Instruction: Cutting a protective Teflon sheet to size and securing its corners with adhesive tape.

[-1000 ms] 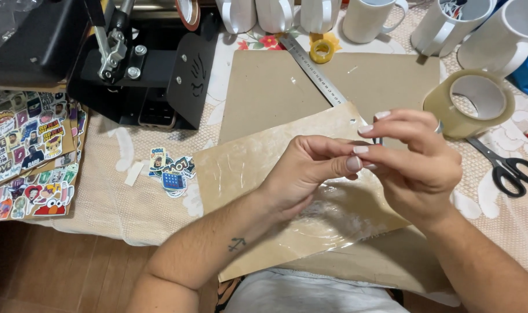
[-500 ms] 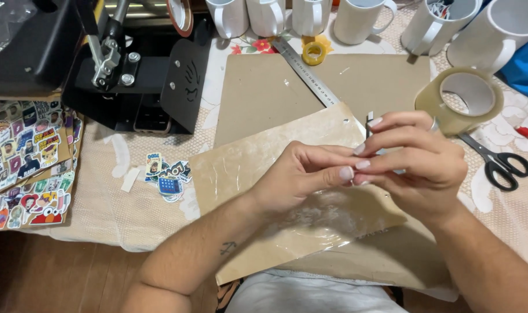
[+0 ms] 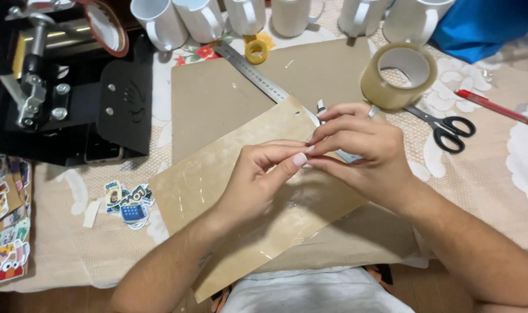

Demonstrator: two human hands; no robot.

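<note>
Pinching a small, barely visible piece between left hand (image 3: 258, 179) and right hand (image 3: 362, 153), fingers clenched on it, above the glossy brown card sheet (image 3: 217, 191) on the table (image 3: 484, 174). Probably picking a sticker or tape end; fine, steady peeling called for.

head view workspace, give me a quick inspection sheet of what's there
surface: lace-patterned cream tablecloth, brown cardboard sheets
job's things: film-covered tan cardboard panel, fingertips of both hands meet above it
clutter: clear packing tape roll, black-handled scissors, steel ruler, white mugs, colourful stickers, red pen
hands: left hand, right hand, pinching something small
cables: nothing seen
surroundings: black press machine, blue bag
</note>
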